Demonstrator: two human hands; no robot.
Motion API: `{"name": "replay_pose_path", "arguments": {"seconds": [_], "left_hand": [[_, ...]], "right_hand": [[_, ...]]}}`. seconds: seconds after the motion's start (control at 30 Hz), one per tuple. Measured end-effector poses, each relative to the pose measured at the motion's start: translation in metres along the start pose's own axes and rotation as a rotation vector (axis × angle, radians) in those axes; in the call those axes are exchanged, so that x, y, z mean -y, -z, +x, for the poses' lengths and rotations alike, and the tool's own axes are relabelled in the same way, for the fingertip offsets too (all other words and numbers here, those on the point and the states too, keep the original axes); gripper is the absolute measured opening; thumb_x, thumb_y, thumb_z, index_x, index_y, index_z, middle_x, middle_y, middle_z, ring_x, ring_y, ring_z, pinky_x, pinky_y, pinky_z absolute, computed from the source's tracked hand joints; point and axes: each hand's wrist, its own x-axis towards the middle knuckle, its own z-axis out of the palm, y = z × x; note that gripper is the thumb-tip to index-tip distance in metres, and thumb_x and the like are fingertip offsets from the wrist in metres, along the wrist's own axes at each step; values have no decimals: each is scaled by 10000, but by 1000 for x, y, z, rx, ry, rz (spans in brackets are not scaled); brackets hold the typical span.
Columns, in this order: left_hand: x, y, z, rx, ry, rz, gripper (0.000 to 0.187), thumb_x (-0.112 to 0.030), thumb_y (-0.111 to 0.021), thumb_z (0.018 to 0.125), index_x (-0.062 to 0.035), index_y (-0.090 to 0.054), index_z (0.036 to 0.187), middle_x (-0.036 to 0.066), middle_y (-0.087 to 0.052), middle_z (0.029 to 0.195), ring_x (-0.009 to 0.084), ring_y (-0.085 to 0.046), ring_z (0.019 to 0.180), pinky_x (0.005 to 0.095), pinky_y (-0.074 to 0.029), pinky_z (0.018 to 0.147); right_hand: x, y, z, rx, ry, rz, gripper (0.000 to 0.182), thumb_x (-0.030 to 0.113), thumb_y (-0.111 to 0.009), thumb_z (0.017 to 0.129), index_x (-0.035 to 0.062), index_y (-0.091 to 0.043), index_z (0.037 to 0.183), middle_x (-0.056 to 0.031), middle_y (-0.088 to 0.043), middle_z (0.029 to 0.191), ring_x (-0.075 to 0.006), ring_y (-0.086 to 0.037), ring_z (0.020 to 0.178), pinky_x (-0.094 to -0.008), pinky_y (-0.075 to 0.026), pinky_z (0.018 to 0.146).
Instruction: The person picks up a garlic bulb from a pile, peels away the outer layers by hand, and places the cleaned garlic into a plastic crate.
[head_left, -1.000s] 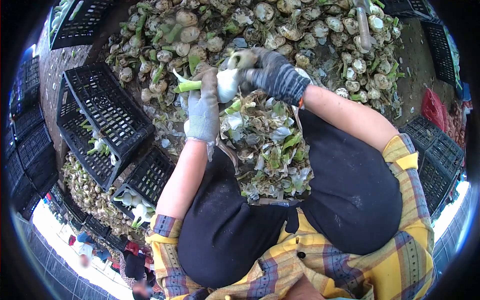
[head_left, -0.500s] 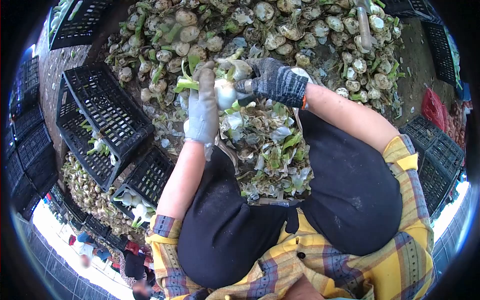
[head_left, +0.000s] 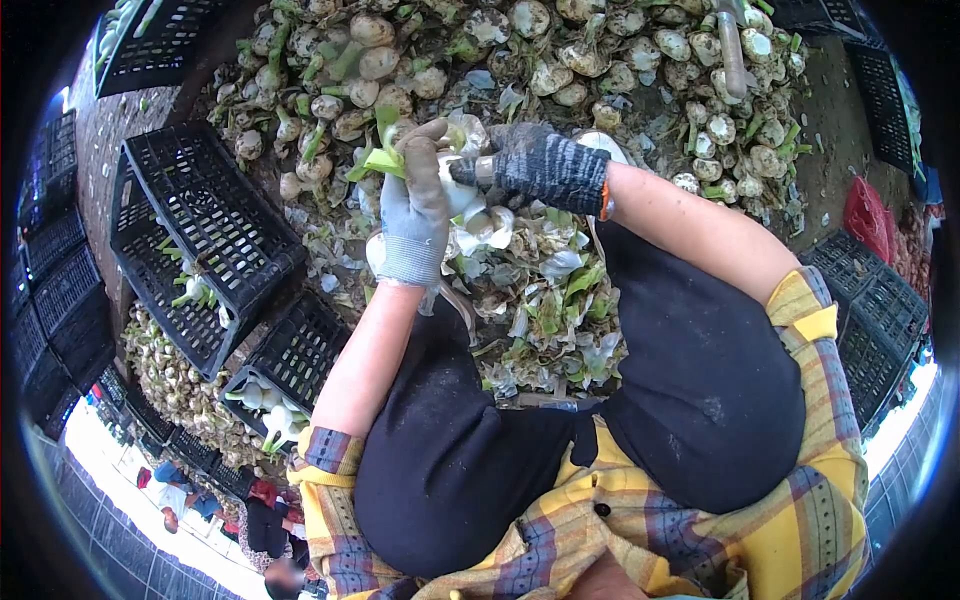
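My left hand [head_left: 415, 205], in a light grey glove with dirty fingertips, is closed round a white bulb [head_left: 458, 195] with a short green stalk [head_left: 385, 160]. From the right, my right hand [head_left: 545, 168], in a dark striped knit glove, presses against the same bulb with closed fingers. A small part of something metallic shows at its thumb, but its shape is mostly hidden. Loose peel hangs below the bulb. Under both hands, between my knees, lies a heap of peelings [head_left: 560, 290].
Untrimmed bulbs [head_left: 580, 60] are piled ahead, with a handled tool [head_left: 732, 60] on them at the right. Black crates [head_left: 210, 220] stand at the left, others [head_left: 865, 310] at the right. A red net bag [head_left: 868, 220] lies far right. People [head_left: 265, 530] are at lower left.
My left hand has turned and shifted slightly right. The bulb sits lower between the hands, and a strip of white peel now hangs beneath it. My right hand has moved slightly left.
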Motion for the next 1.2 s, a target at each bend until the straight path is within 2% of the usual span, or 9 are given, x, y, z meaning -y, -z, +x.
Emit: {"name": "replay_pose_path", "arguments": {"seconds": [0.2,0.37,0.5,0.63,0.73,0.8,0.87,1.03,1.2], "left_hand": [[6,1,3,-41,6,-61,457,-424,-432,936,-15,-541,1106,70,-554,1051,125,-502,950,258,-403,844],[8,0,4,-95,78,51,498,-449,-422,928,-9,-523,1140,85,-560,1068,152,-515,997,285,-395,902],[10,7,8,-80,209,-13,451,-394,-456,920,-13,-506,1156,85,-550,1074,148,-528,958,277,-425,863],[21,9,13,-103,199,-264,332,-256,-454,903,-23,-496,1135,87,-549,1052,178,-553,965,309,-454,858],[19,13,10,-141,227,-473,282,-190,-439,887,-26,-499,1109,88,-551,1031,192,-559,964,325,-462,861],[19,16,11,-141,227,-512,265,-158,-435,878,-29,-500,1100,88,-552,1027,192,-559,955,328,-463,860],[25,19,11,-103,206,-427,258,-137,-436,871,-30,-498,1098,88,-553,1028,185,-556,942,326,-460,856],[7,10,5,-28,11,-17,240,-153,-417,904,-21,-518,1077,87,-557,1027,168,-545,894,299,-452,817],[8,12,7,-56,-27,110,291,-211,-380,937,-3,-543,1058,85,-578,959,155,-554,838,280,-461,770]], "right_hand": [[8,6,-13,-25,2,23,358,287,-620,803,-21,-593,983,-118,-652,765,-137,-623,609,-276,-519,575],[-19,-1,1,-202,288,-77,348,286,-568,814,-19,-590,979,-194,-650,812,-279,-642,735,-346,-509,687],[-8,7,2,-312,64,-291,315,292,-549,815,7,-607,936,-201,-642,810,-335,-626,762,-384,-490,712],[-57,13,36,-356,221,-369,222,206,-604,807,29,-608,941,-119,-634,830,-193,-615,706,-306,-490,580],[-18,20,-3,-271,-183,601,218,250,-506,906,84,-597,1015,-58,-628,874,-140,-623,741,-277,-544,596],[-22,16,-2,-222,-90,507,415,405,-514,875,25,-607,1013,-108,-640,820,-202,-633,663,-286,-524,518],[-6,15,0,-74,-354,144,527,525,-447,883,64,-565,1109,-90,-620,877,-153,-623,694,-278,-529,583],[6,3,-6,122,52,449,415,395,-586,846,16,-597,1012,-111,-639,873,-220,-643,703,-330,-558,667],[2,1,-10,37,-8,290,279,260,-634,796,6,-616,911,-116,-653,796,-186,-641,692,-326,-526,622]]}}
